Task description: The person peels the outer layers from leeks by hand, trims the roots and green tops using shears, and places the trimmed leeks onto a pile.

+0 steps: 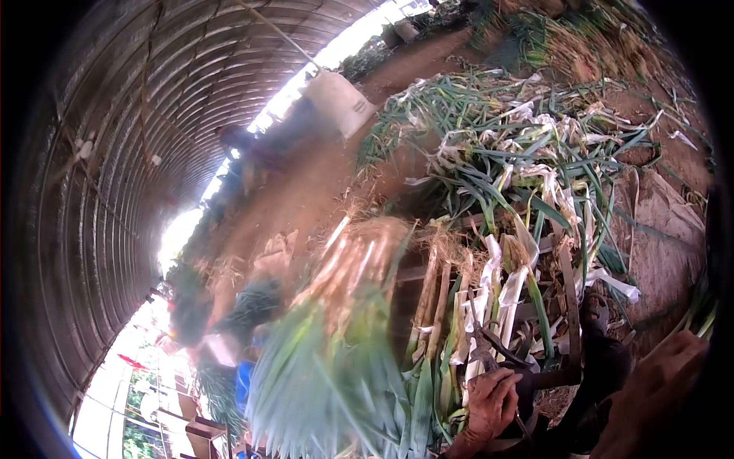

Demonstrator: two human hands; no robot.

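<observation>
At six o'clock, the left hand [493,402] gripped dark shears [501,353] among leeks [489,291]; the right hand [661,382] lay at four o'clock.

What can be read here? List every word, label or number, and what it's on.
No readable text anywhere.
The white bag shows no print.
The blue thing is too blurred to tell.
The leeks and shears carry no labels.
</observation>
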